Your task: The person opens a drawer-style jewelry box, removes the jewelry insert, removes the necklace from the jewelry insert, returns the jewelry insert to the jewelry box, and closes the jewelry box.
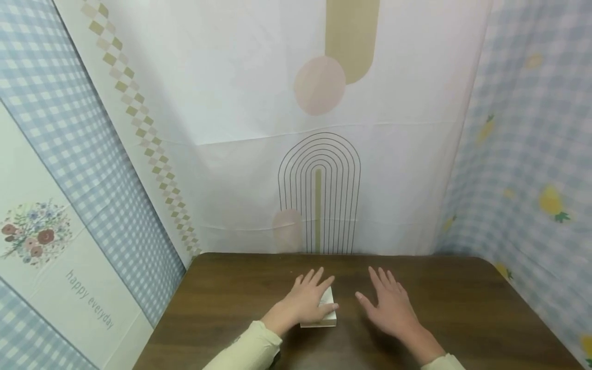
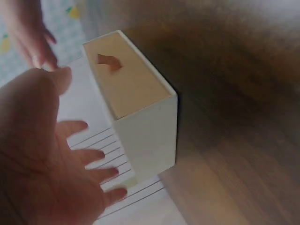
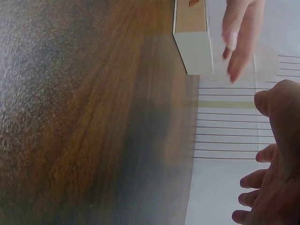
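Observation:
A small white box [image 1: 319,324] sits on the brown wooden table, partly hidden in the head view by my left hand [image 1: 307,301]. In the left wrist view the box has a tan end panel [image 2: 133,89] with a small brown tab [image 2: 110,62] on it. My left hand hovers over the box with fingers spread; a gap between them shows in the left wrist view. To the right of the box, my right hand [image 1: 392,308] is held above the table, its fingers extended and thumb apart. It holds nothing.
The dark wooden table [image 1: 217,303] reaches back to a white patterned cloth [image 1: 240,190]. Blue checked cloth [image 1: 518,154] hangs at the right, and another checked cloth with flowers and lettering [image 1: 88,298] at the left.

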Action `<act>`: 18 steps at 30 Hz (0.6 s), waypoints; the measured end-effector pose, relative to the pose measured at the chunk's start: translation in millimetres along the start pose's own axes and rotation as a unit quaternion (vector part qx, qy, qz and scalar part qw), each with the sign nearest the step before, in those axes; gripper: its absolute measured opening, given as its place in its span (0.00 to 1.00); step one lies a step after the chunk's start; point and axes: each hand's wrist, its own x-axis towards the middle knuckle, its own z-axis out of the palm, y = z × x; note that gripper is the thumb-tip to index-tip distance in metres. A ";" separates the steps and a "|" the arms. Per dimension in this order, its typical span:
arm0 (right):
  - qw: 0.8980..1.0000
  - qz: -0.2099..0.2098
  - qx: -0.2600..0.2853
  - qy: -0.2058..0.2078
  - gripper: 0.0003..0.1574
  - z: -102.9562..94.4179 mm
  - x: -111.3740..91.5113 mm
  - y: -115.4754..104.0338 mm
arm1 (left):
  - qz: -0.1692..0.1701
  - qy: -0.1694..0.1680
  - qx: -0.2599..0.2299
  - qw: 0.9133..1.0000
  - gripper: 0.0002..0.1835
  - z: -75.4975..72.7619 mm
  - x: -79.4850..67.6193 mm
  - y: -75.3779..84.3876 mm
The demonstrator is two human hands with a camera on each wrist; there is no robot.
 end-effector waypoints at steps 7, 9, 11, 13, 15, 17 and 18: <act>1.000 -0.001 0.016 0.004 0.54 1.7 4.7 2.1 | 0.000 -0.055 -0.017 0.998 0.37 10.0 16.2 -1.7; 1.000 -0.003 0.018 0.009 0.54 2.0 5.5 3.0 | -0.004 -0.056 -0.017 0.998 0.35 10.2 16.5 -0.7; 1.000 -0.004 0.016 0.015 0.55 1.9 6.2 4.1 | -0.006 -0.050 -0.010 0.999 0.33 9.8 16.6 1.2; 1.000 -0.005 0.015 0.023 0.55 1.3 6.4 5.0 | -0.009 -0.042 -0.006 0.999 0.31 10.1 16.6 2.7; 1.000 -0.005 0.014 0.027 0.55 1.0 6.3 5.7 | -0.014 -0.039 -0.007 0.999 0.31 12.2 16.5 3.7; 0.999 -0.007 0.015 0.031 0.54 0.6 5.8 5.2 | -0.020 -0.038 -0.011 0.999 0.31 14.0 16.1 3.9; 0.999 -0.008 0.016 0.032 0.53 0.6 5.5 4.8 | -0.024 -0.038 -0.014 0.999 0.32 14.8 16.0 3.6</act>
